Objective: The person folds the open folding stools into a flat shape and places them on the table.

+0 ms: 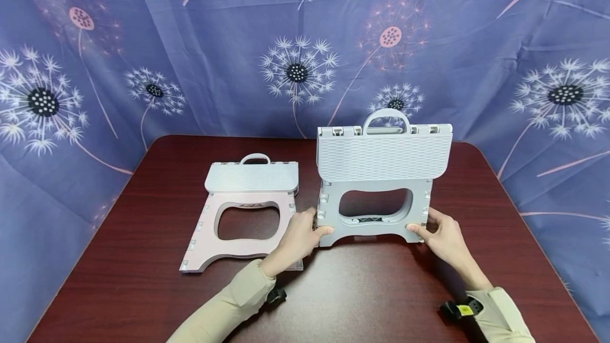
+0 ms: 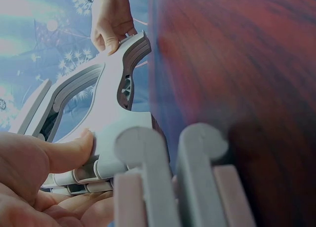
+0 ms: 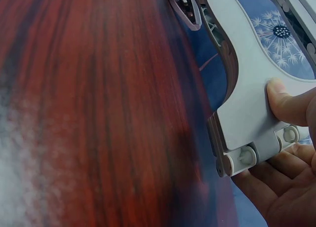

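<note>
A folded grey plastic step stool (image 1: 385, 158) stands upright with its carrying handle at the top and its legs pointing down. My left hand (image 1: 301, 234) grips the lower left leg edge, thumb across the front and fingers behind. My right hand (image 1: 444, 236) pinches the lower right leg the same way; in the right wrist view the thumb presses the front of the leg (image 3: 247, 98) and fingers curl under its hinged edge. To the left lies a second folded stool (image 1: 250, 178), with pink legs and a pale top. My left forearm passes over its lower right corner.
The dark red wooden table (image 1: 371, 290) carries both stools. A blue curtain (image 1: 229, 41) with dandelion prints hangs behind and around it. Ends of the pink stool's legs (image 2: 143, 158) come close beneath my left hand in the left wrist view.
</note>
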### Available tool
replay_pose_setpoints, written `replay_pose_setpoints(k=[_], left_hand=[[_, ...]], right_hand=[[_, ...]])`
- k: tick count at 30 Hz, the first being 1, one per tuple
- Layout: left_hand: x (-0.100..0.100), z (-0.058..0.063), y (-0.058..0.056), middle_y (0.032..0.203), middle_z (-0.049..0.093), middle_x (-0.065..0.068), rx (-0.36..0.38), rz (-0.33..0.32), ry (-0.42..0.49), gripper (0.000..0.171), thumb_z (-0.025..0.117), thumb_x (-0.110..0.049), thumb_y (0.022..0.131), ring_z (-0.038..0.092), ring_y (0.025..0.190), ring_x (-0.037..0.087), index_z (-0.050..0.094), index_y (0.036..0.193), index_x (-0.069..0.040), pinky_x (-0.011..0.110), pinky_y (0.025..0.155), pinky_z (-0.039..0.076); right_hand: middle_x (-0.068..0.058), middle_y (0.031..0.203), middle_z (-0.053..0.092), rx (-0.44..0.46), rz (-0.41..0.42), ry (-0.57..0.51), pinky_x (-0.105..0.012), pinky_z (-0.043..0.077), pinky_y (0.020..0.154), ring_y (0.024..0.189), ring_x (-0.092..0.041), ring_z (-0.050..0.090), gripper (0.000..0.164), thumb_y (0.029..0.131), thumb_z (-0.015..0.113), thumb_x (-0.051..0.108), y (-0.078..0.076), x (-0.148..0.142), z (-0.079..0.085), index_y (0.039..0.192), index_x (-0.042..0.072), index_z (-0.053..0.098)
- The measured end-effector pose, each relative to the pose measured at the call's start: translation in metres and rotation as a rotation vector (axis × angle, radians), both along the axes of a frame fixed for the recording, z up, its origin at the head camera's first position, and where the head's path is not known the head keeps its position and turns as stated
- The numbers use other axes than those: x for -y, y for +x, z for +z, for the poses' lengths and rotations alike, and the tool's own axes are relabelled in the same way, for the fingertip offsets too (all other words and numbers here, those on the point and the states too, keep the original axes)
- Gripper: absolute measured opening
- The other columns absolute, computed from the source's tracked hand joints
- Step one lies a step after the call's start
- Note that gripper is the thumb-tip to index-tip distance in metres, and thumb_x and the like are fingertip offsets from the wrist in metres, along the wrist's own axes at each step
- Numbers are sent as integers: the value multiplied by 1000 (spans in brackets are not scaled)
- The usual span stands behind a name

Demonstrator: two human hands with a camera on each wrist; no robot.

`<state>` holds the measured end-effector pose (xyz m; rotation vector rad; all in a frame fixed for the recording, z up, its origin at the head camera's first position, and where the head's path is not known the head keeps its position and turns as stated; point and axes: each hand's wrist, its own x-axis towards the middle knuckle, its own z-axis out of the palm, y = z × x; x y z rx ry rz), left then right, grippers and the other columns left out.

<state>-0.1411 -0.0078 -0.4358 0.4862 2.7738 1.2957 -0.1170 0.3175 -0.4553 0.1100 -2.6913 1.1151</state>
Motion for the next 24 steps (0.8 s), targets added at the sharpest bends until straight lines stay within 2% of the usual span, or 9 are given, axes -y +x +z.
replay_pose_setpoints(k=[24], left_hand=[[0, -1, 0, 65, 59, 1, -2, -1, 3, 28, 78, -28, 80, 49, 57, 8, 59, 83, -7, 23, 56, 44]], right_hand=[[-12, 80, 72, 15, -6, 1, -14, 43, 57, 61, 6, 57, 26, 81, 78, 14, 1, 0, -1, 100, 2, 66]])
